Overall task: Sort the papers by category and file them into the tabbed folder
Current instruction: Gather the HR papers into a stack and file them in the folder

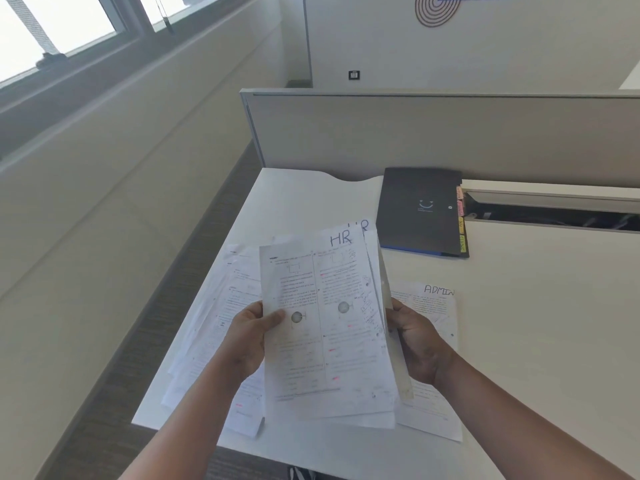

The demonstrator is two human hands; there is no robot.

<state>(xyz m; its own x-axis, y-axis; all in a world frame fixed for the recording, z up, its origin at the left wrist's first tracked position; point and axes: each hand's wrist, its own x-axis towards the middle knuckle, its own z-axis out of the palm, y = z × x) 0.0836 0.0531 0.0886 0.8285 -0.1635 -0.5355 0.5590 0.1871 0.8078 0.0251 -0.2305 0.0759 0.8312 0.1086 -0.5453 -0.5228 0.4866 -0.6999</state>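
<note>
I hold a sheaf of printed papers (322,327) up above the counter (540,306), in the lower middle of the frame. My left hand (251,336) grips the sheaf's left edge, thumb curled over the front sheet and the fingers hidden behind it. My right hand (415,341) grips the right edge, where the sheets fan apart a little, its fingers wrapped round the edge and mostly out of sight behind the paper. The front sheet is printed in two columns with small diagrams and red marks, and "HR" is handwritten at its top right corner; a sheet just behind it shows the same letters peeking above. Under my hands, loose papers (221,327) lie spread flat on the white counter at the left of the sheaf, some hanging over the near edge. At the right of the sheaf lies another sheet marked "ADMIN" (438,306), flat on the counter and partly covered by my right hand. The tabbed folder (419,209) lies closed, black, in the upper right part of the counter, well apart from the sheaf, with pink and yellow tabs (460,220) sticking out along its right side. Behind it stands a grey partition (415,133), and windows (59,26) fill the upper left of the frame.
</note>
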